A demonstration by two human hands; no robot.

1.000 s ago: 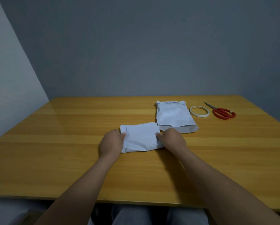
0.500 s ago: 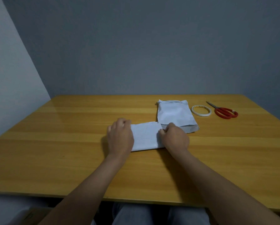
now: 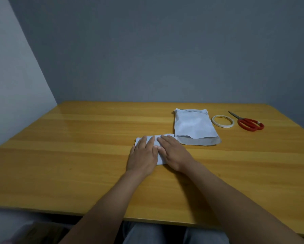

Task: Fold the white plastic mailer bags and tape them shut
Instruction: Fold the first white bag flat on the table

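Observation:
A white plastic mailer bag (image 3: 160,158), folded small, lies on the wooden table (image 3: 73,155) in front of me. My left hand (image 3: 143,155) and my right hand (image 3: 175,154) both rest flat on it, palms down, side by side, and cover most of it. Only its left corner, its far edge and a strip between the hands show. A second white mailer bag (image 3: 193,125) lies flat just behind and to the right, its grey flap end toward me, touching or nearly touching the folded bag's far right corner.
A roll of white tape (image 3: 214,121) lies flat right of the second bag. Red-handled scissors (image 3: 249,124) lie further right, near the table's right edge. A grey wall stands behind the table. My lap shows below the near edge.
My left hand brought the bag's left side over toward the right, making the bag narrower. Both hands went from pinching its sides to lying flat on top of it.

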